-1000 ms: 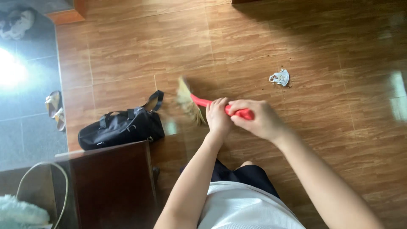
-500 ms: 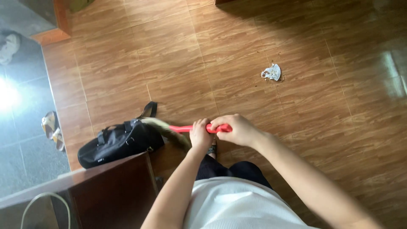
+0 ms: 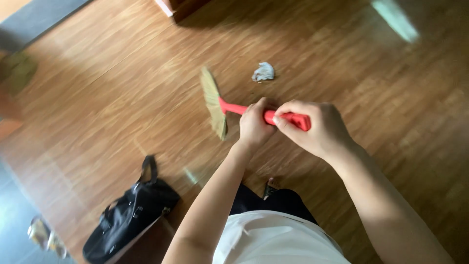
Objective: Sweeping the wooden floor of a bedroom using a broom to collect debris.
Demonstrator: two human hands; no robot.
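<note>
Home: wood-look floor [image 3: 122, 98], handbag [image 3: 128, 215]

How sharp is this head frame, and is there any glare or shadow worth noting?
Head view: motion blur smears the whole frame; the broom head and black bag look soft. Both hands, left hand and right hand, on the red handle are fairly clear. Window glare streaks the wooden floor at top right; shadow darkens the top centre.

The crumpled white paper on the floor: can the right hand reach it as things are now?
Probably not directly. The right hand is closed around the red broom handle, as is the left hand, and the crumpled paper lies apart on bare wooden floor. Nothing blocks the way; the straw bristles are nearer.
</note>
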